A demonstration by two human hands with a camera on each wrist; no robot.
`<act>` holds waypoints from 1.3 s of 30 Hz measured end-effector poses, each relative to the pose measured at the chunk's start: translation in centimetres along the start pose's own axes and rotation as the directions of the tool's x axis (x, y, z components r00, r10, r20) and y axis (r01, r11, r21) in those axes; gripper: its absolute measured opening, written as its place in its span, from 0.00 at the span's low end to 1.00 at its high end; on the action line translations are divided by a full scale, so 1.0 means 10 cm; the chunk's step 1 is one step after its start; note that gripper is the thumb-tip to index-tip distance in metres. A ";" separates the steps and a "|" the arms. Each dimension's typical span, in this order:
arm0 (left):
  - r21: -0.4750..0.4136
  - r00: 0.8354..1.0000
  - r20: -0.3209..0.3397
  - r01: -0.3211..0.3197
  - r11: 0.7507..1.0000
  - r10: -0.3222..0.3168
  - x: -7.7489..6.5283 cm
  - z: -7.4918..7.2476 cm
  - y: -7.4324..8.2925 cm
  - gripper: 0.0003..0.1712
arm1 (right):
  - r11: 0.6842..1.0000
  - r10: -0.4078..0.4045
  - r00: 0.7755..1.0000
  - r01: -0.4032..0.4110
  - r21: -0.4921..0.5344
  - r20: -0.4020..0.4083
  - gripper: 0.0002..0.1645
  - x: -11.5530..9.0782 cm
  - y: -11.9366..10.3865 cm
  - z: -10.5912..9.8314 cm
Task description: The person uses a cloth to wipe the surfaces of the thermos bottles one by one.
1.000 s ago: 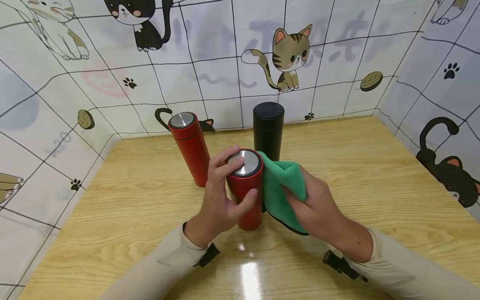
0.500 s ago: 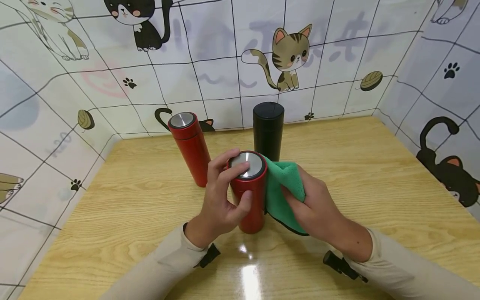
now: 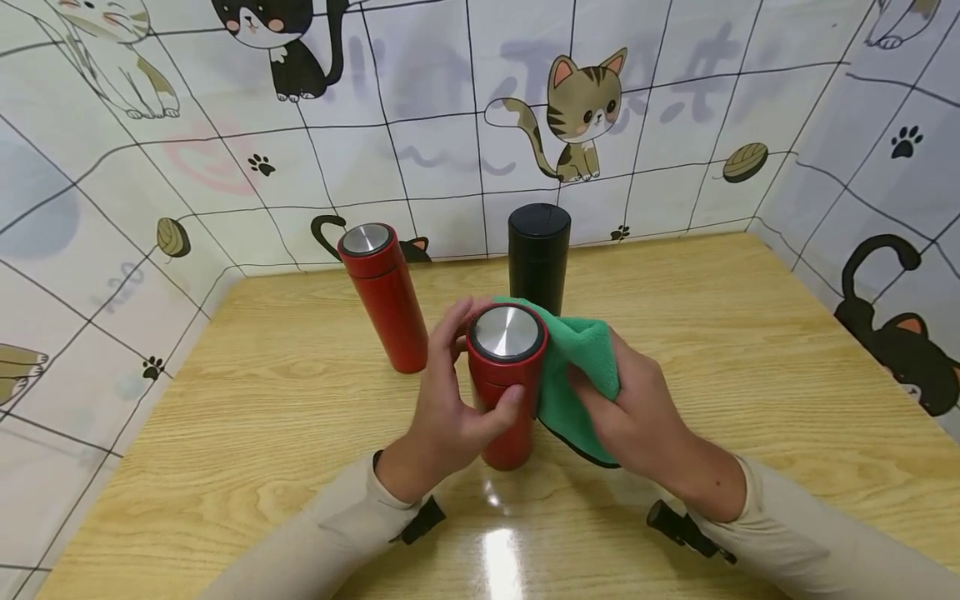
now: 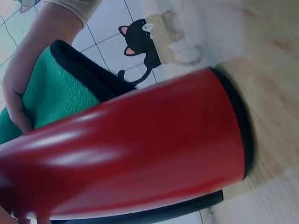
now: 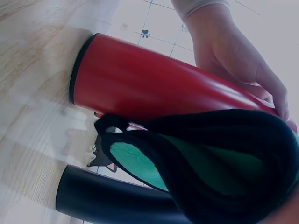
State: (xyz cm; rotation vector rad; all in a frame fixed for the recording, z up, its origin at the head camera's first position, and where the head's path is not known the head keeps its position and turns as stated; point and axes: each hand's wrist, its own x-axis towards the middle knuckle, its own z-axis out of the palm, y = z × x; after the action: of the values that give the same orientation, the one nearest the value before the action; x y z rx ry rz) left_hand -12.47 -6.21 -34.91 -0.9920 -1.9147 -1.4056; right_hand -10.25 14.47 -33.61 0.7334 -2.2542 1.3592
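In the head view my left hand [image 3: 450, 412] grips a red thermos bottle [image 3: 510, 375] with a shiny silver lid top. The thumb lies across the front and the other fingers go round the far side, partly hidden. My right hand [image 3: 648, 417] holds a folded green cloth [image 3: 573, 358] with dark edging against the bottle's right side, and part of the cloth reaches behind the lid. In the left wrist view the bottle's body [image 4: 140, 140] is large and slanted, its dark base near the table. The right wrist view shows the cloth's loose folds [image 5: 224, 154] along the bottle.
A second red thermos [image 3: 386, 308] stands at the back left of the wooden table [image 3: 262, 400]. Just behind the cloth is a black thermos [image 3: 538, 258], partly covered by it. White cat-print walls [image 3: 420, 150] enclose the table at the back and sides.
The red bottle has shifted slightly right. My left fingers have left the lid's top for its far side. The cloth now reaches further round behind the bottle.
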 end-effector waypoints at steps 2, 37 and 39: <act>-0.024 0.999 0.037 0.032 0.999 -0.031 -0.01 0.00 0.00 0.45 | 1.000 -0.004 1.000 0.004 0.005 -0.019 0.28 0.00 -0.01 0.00; 0.443 0.985 0.165 -0.025 0.896 -0.054 0.13 -0.16 0.23 0.49 | 0.968 -0.014 0.981 0.062 0.243 -0.193 0.25 0.01 -0.06 -0.05; 0.537 0.979 0.185 -0.026 0.843 -0.088 0.13 -0.17 0.22 0.50 | 0.966 -0.065 0.981 0.108 0.234 -0.182 0.28 0.03 -0.05 -0.05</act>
State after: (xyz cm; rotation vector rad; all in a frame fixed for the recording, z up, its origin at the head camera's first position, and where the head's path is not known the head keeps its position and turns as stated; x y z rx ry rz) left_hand -11.38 -7.14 -32.25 -0.8451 -2.3024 -0.7145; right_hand -10.10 14.62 -32.88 0.7518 -1.9211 1.6080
